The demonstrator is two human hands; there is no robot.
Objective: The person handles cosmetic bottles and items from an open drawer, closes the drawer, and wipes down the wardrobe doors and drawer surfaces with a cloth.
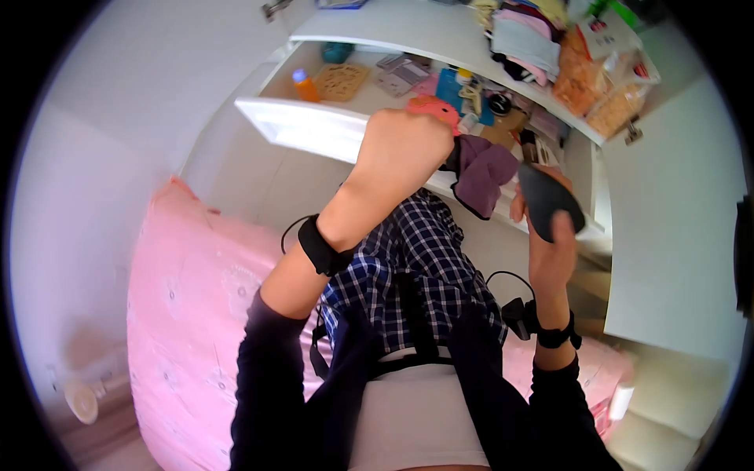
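My left hand (408, 145) is closed in a fist in front of the open drawer, its back toward me. From its right side hangs a purple cloth with black edging (481, 177), apparently gripped by fingers I cannot see. My right hand (554, 243) is closed on a flat black teardrop-shaped piece (550, 202), thumb over its face and fingers behind. This black piece is just right of the cloth; its exact kind cannot be made out. Behind my left hand, a red-pink item (436, 111) lies in the drawer, partly covered.
The pulled-out white drawer (294, 133) holds an orange bottle (305, 86), a wooden openwork board (340, 81) and several small items. Folded clothes (525, 43) and bags of dry food (605, 71) sit on the shelf above. A pink bedspread (188, 314) lies beneath me; a cabinet door (675, 228) stands right.
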